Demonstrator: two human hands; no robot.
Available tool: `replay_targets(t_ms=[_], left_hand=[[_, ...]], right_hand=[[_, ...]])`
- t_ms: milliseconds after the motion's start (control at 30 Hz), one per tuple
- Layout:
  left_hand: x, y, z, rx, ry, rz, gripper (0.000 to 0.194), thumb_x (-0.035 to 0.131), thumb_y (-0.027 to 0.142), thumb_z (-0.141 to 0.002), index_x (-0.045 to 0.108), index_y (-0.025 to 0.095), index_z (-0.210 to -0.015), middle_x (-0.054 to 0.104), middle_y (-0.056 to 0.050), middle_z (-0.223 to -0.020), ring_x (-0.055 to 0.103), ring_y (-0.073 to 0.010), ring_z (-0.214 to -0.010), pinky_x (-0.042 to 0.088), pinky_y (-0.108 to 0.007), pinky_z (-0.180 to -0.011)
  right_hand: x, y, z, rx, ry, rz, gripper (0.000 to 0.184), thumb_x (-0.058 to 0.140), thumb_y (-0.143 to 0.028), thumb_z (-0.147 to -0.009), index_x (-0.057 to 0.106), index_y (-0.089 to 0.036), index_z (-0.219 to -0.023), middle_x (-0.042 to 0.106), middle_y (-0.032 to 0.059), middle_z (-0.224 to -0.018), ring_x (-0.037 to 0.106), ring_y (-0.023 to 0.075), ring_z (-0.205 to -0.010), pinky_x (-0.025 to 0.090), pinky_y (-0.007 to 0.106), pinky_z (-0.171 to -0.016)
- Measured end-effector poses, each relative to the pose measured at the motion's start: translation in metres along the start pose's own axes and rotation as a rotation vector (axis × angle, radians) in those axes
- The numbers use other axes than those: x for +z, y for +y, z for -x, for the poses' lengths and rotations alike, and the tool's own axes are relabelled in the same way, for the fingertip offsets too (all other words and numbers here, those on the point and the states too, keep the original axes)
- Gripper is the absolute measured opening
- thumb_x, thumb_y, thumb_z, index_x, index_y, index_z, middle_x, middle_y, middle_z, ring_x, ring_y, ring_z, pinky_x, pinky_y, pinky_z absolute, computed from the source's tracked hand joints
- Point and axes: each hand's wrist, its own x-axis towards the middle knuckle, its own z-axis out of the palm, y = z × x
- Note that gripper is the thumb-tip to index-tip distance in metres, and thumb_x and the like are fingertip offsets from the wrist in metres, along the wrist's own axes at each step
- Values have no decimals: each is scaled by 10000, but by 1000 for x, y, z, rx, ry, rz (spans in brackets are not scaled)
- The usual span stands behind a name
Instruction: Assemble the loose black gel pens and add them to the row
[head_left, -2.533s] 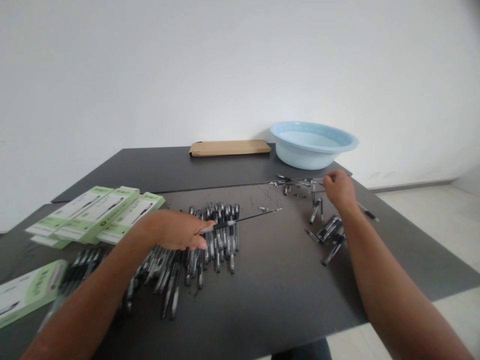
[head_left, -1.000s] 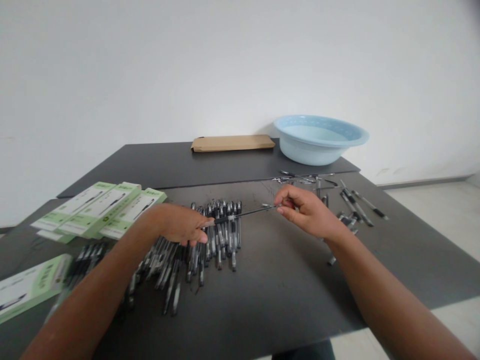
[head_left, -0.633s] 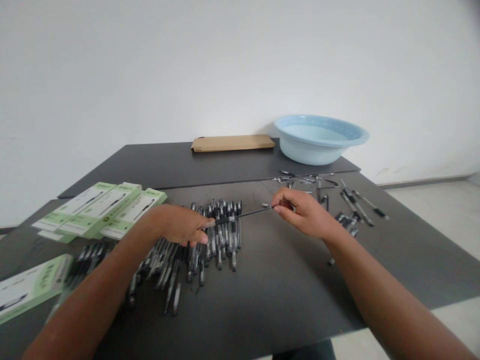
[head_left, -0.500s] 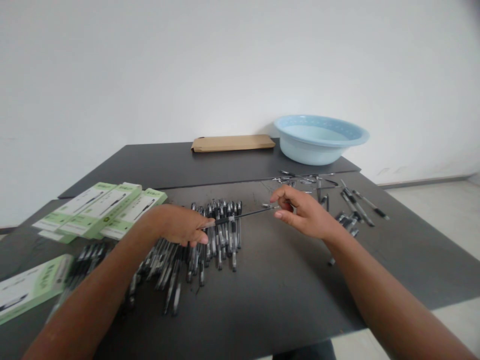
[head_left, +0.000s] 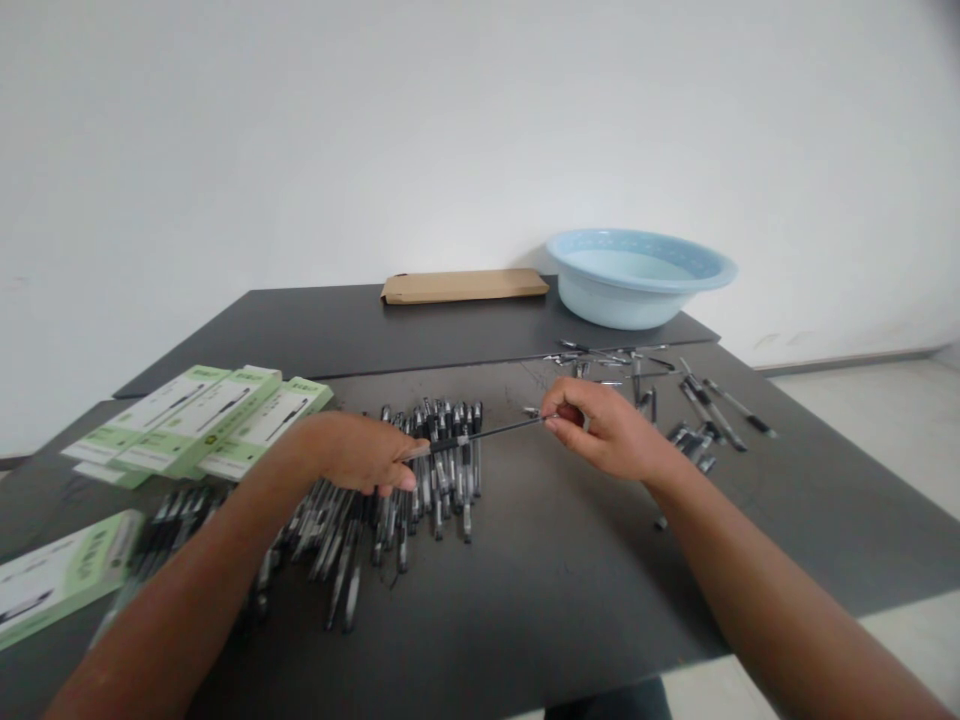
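Observation:
My left hand (head_left: 371, 452) is closed around the clear barrel of a pen (head_left: 444, 443) with a black grip. From the pen's right end sticks out a thin dark refill (head_left: 506, 428). My right hand (head_left: 596, 425) pinches the tip of that refill between thumb and forefinger. Below and behind my left hand lies a big pile of capped pens (head_left: 450, 480) with clear barrels, partly hidden by my left forearm. Nearest my right hand are several loose pens and pen parts (head_left: 694, 435).
Green-and-white pen boxes (head_left: 202, 420) are stacked at the left, and another box (head_left: 67, 570) lies nearer. A light blue basin (head_left: 637, 300) and a flat brown cardboard piece (head_left: 465, 286) rest at the back of the dark table (head_left: 570, 600), against the wall.
My right thumb and forefinger, apart before, have closed on the refill's tip. My left hand still holds the pen in nearly the same place.

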Motion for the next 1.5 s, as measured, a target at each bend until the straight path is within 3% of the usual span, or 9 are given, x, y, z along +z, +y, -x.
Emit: replay_targets(t_ms=[133,333,500,800,933,1100,1500], left_hand=[[1,0,-1,-13,3,-7,471,382,318,-884,480,57,-1264,720,-146,-899,648,-203,-748,451,-234,-591],[0,2,1,-15,-3,-6,383,376,312,-892,545,95,-1158,719,-122,-882,649,-187,-747,460,-224,-620],[0,1,0,-17,-22,4,399,364,322,-898,522,83,-1177,716,-134,-904,644,-185,-747,461,-219,-604],[4,-1,-3,1,19,24,475,404,320,-868,456,76,-1272,723,-138,-882,640,-199,-697,420,-228,-521],[4,0,-3,12,18,11,471,403,317,-874,448,75,-1276,728,-120,-853,638,-193,-694,423,-225,-529],[3,2,-2,-4,17,5,344,408,300,-880,553,106,-1125,728,-104,-844,640,-185,-695,433,-226,-543],[4,4,-3,-20,18,7,335,423,285,-867,564,109,-1115,736,-103,-858,647,-192,-707,432,-228,-537]], right_hand=[[1,-2,-1,-11,-23,22,39,536,-154,-826,518,-182,-847,483,-21,-688,428,108,-596,322,227,-577],[-2,-1,4,18,-38,68,374,600,-277,-819,454,-178,-1149,439,-26,-714,423,120,-596,322,235,-570],[-4,0,5,-14,10,72,203,569,-209,-819,498,-191,-1008,472,-10,-734,440,130,-623,328,244,-587],[3,-6,-1,-100,-30,72,31,514,-158,-847,511,-189,-853,529,13,-761,458,126,-643,338,238,-612],[8,-6,-2,-112,-69,90,57,471,-200,-892,522,-181,-873,553,37,-794,492,143,-697,354,251,-652],[5,-4,1,-69,-82,167,209,541,-332,-875,516,-183,-1020,561,39,-815,489,150,-671,339,255,-619],[10,-9,-1,-126,-46,124,88,496,-149,-850,512,-197,-923,566,37,-823,495,146,-687,354,253,-636]])
